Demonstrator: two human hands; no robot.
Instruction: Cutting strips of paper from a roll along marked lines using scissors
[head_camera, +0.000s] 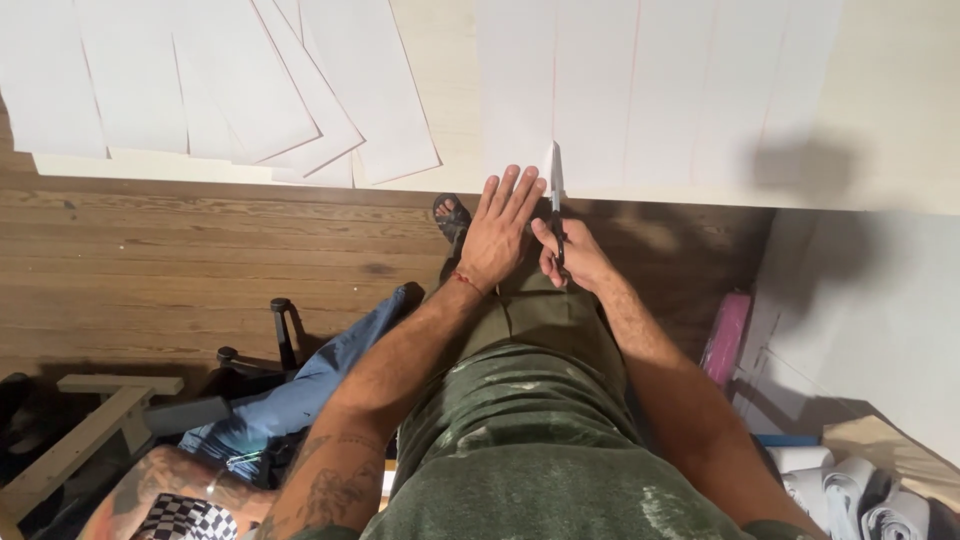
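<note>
My right hand (570, 255) grips a pair of scissors (556, 195) whose blades point away from me into the near edge of a large white sheet (650, 90). Faint red lines run lengthwise down that sheet, and the blades sit on one of them. My left hand (500, 225) lies flat with fingers spread on the sheet's near edge, just left of the blades. The sheet rests on a pale table (900, 120).
Several cut white paper strips (220, 80) lie fanned out at the table's left. Below is a wooden floor (150, 250), another person seated at lower left (290, 400), a pink object (727, 335) and paper rolls (860, 490) at lower right.
</note>
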